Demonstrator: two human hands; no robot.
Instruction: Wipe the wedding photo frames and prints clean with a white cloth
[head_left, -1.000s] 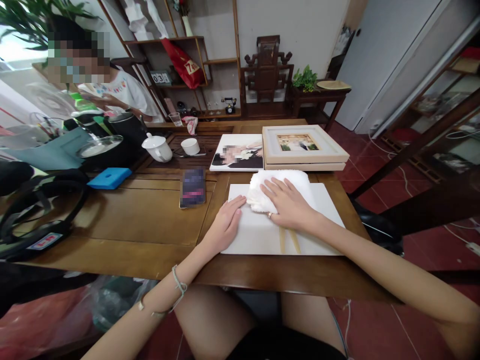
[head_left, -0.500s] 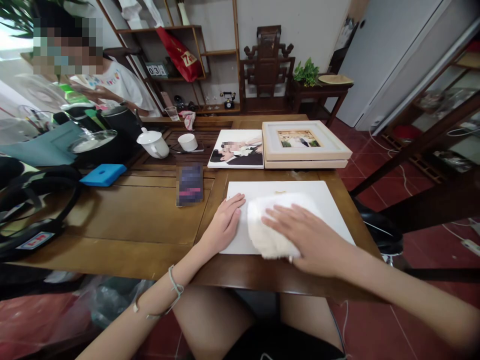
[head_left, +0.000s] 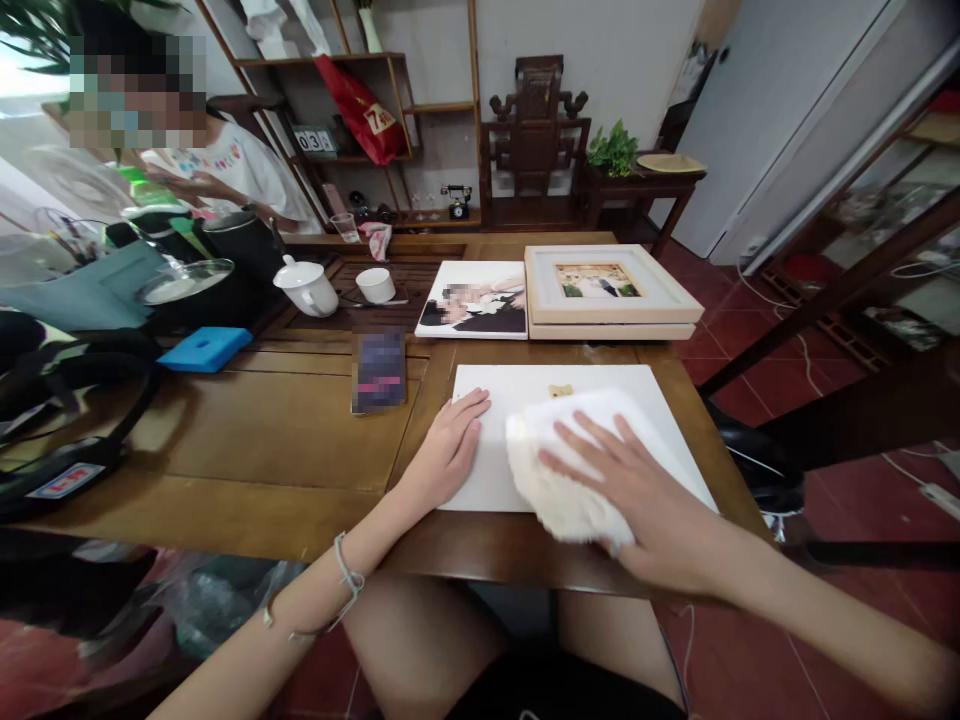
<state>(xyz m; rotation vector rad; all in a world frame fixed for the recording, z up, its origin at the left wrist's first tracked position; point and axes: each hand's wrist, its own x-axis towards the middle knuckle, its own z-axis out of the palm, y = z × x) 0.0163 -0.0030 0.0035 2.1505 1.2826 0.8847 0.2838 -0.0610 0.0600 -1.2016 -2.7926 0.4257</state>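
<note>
Dragged cloth [head_left: 534, 482] under spread right hand [head_left: 637, 500] to near edge of board [head_left: 495, 478], still pinning board with flat left hand [head_left: 448, 452]; mostly wiped.

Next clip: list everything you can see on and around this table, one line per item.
table: 1, brown wood, under everything
board: 1, white, flat at the table's near edge
cloth: 1, white, on the board
framed picture: 1, cream, behind the board
photo print: 1, mixed colours, left of the framed picture
phone: 1, dark, left of the board
teapot: 1, white, far left side
cup: 1, white, right of the teapot
box: 1, blue, left of the phone
other person: 1, white shirt, far left
left hand: 1, flat on the board's left edge
right hand: 1, spread flat on the cloth
</note>
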